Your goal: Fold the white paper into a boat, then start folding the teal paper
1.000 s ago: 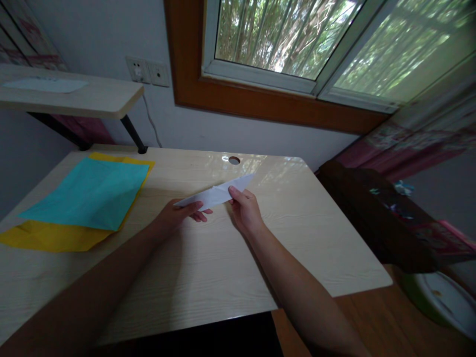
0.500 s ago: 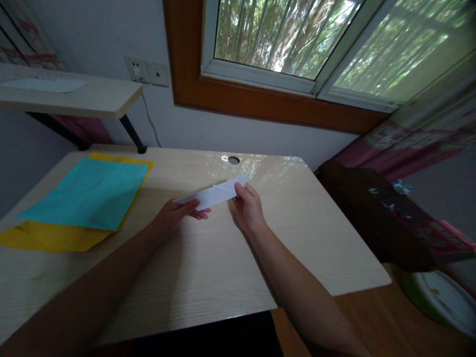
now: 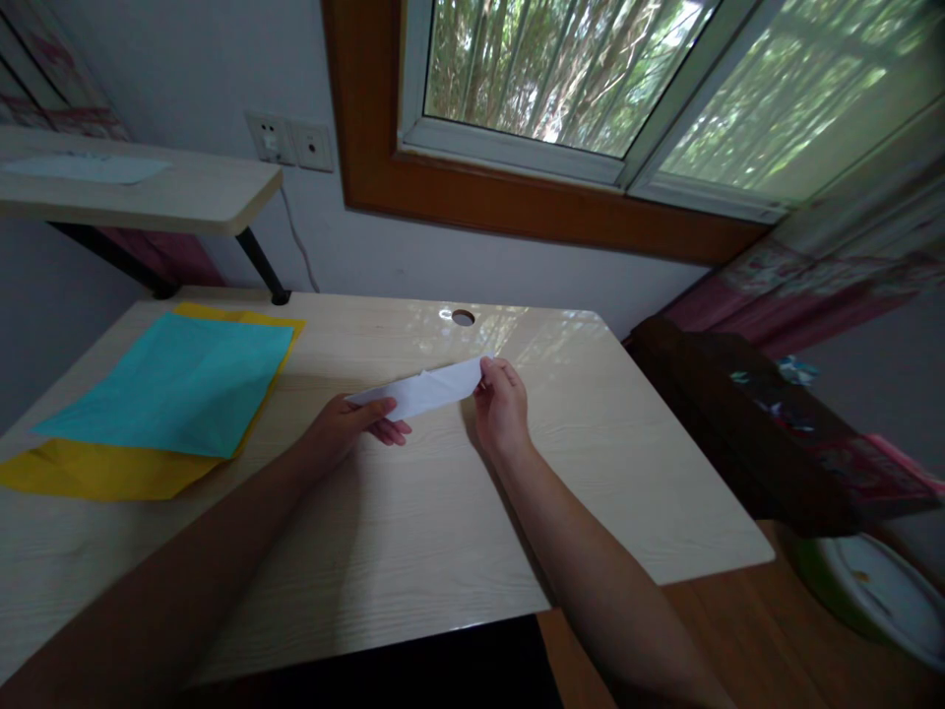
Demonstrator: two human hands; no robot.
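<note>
Over the middle of the table (image 3: 413, 551), both hands pinch a folded white paper strip (image 3: 422, 390): left hand (image 3: 346, 425) grips its left end, right hand (image 3: 502, 409) its right. Teal sheet (image 3: 173, 384) lies far left.

Both forearms reach forward; left hand (image 3: 346, 425) pinches with thumb on top, right hand (image 3: 502, 409) pinches, fingers curled.

White bowl (image 3: 886, 596) cut off at right edge
</note>
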